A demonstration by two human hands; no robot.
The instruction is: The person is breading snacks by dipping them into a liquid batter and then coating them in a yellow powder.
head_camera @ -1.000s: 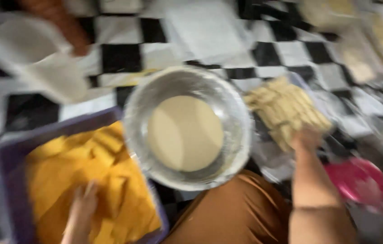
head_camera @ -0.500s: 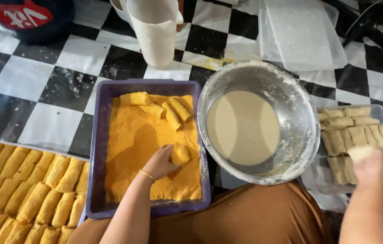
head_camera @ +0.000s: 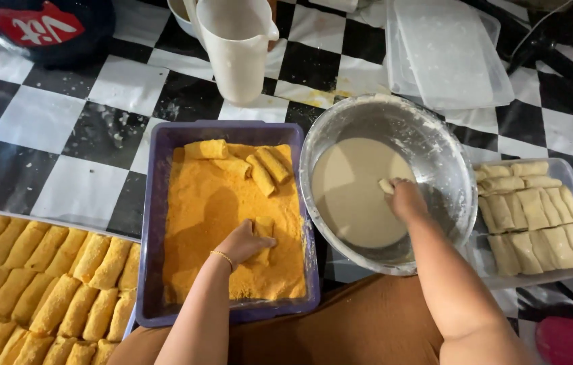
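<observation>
Bare floor (head_camera: 63, 128) left — jug (head_camera: 235, 51) behind

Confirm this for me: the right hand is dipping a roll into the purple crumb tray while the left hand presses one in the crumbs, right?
Not quite. The head view shows the right hand dipping a pale uncoated roll into the round metal batter bowl, not the tray. The left hand does press a roll in the purple rectangular crumb tray.

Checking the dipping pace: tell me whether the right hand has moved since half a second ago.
Yes. The right hand went from over the clear tray of plain rolls leftward into the metal batter bowl, holding a roll.

Crumb-coated roll (head_camera: 263, 230) lies in breadcrumbs; pale roll (head_camera: 386, 186) seemingly dipped in batter.
</observation>
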